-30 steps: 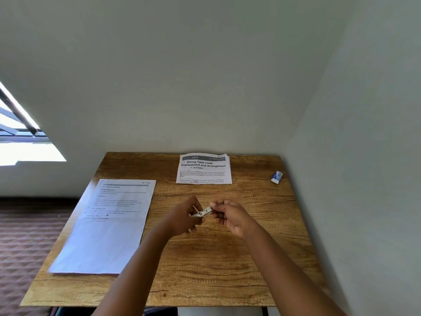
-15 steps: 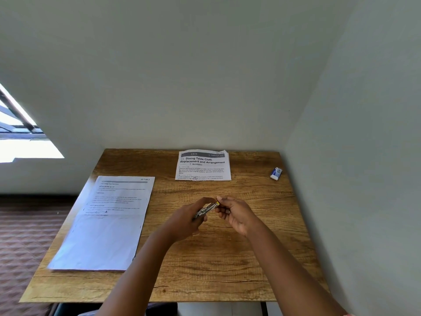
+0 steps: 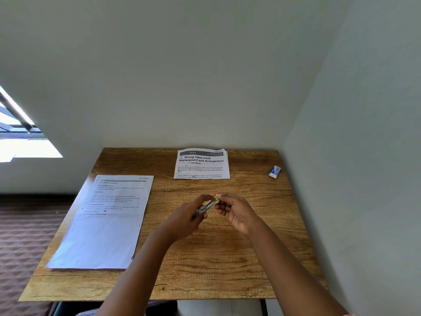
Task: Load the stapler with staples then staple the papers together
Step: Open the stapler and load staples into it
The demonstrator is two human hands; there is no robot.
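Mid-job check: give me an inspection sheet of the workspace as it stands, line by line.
Surface: wooden table set into a wall corner.
Job's things: small metal stapler with a yellow end, held above the table; stack of papers flat at the left; small staple box at the far right edge.
Clutter: folded printed sheet at the far edge, headed "Dining Table Cloth Replacement and Arrangement".
Grippers: left hand grips the stapler's body; right hand pinches its yellow end.
Cables: nothing seen.
Surroundings: plain walls behind and to the right; window at the left; patterned floor below it.
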